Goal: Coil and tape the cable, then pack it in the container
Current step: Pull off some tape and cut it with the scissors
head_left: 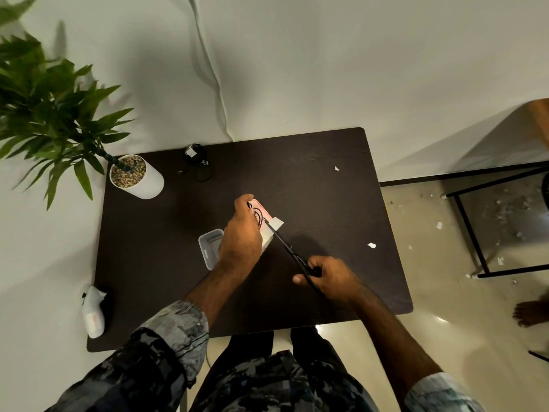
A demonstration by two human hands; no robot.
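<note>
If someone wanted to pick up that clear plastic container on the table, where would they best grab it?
Probably by the long left wall of the clear container, coming from above on the table's left side. It lies open-side up with a thin raised rim to pinch, and that side is bare. The left hand covers its right edge, so that side is blocked.

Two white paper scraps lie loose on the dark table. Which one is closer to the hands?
The scrap near the table's right edge, just above and right of the right hand. The other scrap sits farther back, toward the wall.
</note>
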